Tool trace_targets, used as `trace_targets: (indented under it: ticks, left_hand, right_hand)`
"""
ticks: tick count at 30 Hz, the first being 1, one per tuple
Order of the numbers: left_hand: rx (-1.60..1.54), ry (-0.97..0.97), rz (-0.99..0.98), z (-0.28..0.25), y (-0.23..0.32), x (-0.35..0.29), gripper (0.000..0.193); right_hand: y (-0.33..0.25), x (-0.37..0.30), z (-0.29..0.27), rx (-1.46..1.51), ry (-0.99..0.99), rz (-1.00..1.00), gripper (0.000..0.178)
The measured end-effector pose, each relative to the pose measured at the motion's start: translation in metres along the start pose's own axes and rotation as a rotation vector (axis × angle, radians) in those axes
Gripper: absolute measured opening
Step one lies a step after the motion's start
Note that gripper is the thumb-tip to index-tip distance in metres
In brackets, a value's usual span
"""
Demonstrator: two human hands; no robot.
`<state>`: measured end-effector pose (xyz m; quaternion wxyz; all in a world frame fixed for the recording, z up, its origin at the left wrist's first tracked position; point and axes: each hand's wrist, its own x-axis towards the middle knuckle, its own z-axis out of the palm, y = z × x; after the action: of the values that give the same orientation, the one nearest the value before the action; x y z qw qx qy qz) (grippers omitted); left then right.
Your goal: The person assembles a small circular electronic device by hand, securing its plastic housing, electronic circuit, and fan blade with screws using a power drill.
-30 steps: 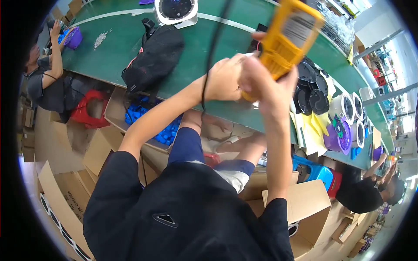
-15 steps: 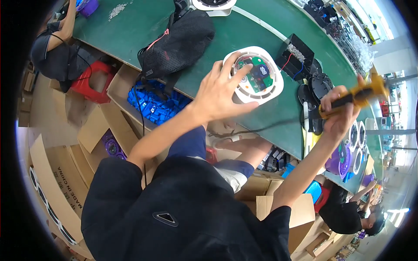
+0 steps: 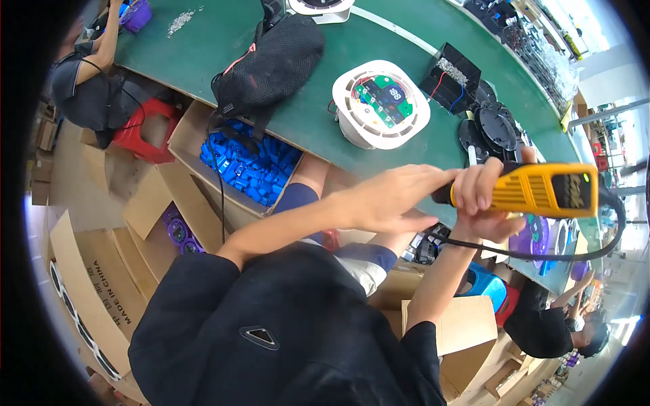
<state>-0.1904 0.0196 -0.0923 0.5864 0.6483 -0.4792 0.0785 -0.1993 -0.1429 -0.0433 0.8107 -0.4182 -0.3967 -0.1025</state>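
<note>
My right hand (image 3: 484,199) is wrapped round a yellow and black electric screwdriver (image 3: 542,191), held nearly level above the bench edge. Its black cable (image 3: 542,257) loops below it. My left hand (image 3: 389,199) reaches across to the black nose of the screwdriver, fingers stretched and thumb apart. The left fingertips meet the right hand there and are partly hidden; no screw can be made out. Beyond both hands, a white rounded housing (image 3: 421,118) stands on the green bench, untouched. A green circuit board (image 3: 384,101) with a dark display lies in its top.
A black box (image 3: 467,84) of small screws sits right of the housing, beside black round parts (image 3: 495,127). A black mesh bag (image 3: 277,64) lies to the left. Below the bench edge is a carton of blue parts (image 3: 247,166). Two people work at either side.
My left hand has left the housing and come right, to the screwdriver's nose. The right hand has brought the screwdriver lower and closer to me. The housing appears slightly further left.
</note>
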Motion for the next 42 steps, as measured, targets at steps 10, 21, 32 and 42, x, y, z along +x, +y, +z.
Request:
trace_targets:
  ticks: [10, 21, 32, 42]
  left_hand:
    - [0.379, 0.112, 0.069, -0.037, -0.014, 0.006, 0.048]
    - [0.803, 0.089, -0.232, -0.075, -0.045, 0.019, 0.061]
    - [0.781, -0.006, -0.278, -0.084, -0.045, 0.026, 0.058]
    - [0.786, 0.020, -0.262, -0.083, -0.050, 0.024, 0.056]
  right_hand:
    - [-0.014, 0.030, 0.031, -0.443, 0.483, 0.115, 0.041]
    - [0.022, 0.140, -0.018, -0.439, 0.407, 0.036, 0.034]
    - [0.039, 0.139, -0.062, -0.251, 0.178, 0.170, 0.030]
    - [0.041, 0.140, -0.058, -0.156, 0.027, 0.263, 0.033]
